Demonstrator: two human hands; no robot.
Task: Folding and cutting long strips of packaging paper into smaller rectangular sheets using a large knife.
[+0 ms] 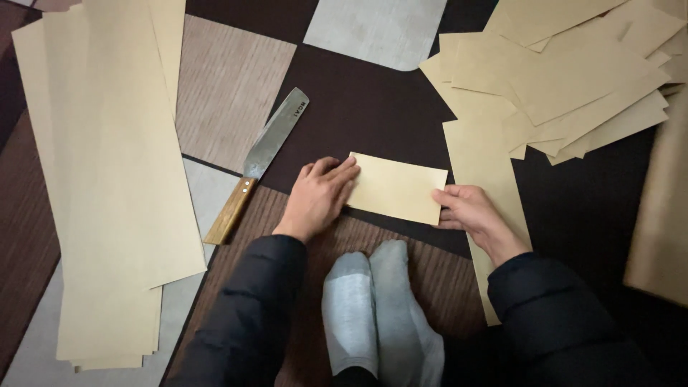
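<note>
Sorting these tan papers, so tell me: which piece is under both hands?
The small folded tan rectangle between left hand and right hand; other sheets lie untouched.

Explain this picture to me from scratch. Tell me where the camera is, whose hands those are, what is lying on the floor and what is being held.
The one picture comes from a camera worn on a person's head, looking down. There is no machine here: the two bare hands in dark padded sleeves are that person's own, and their feet in grey socks show at the bottom edge.

The left hand lies flat on the left end of a small tan paper rectangle, while the right hand pinches its right end. The paper lies on a patchwork floor of brown and grey squares.

To the left lies a stack of long tan paper sheets. Beside it is a flat-bladed knife with a wooden handle, touched by no hand. At the upper right lies a loose heap of smaller tan pieces.
</note>
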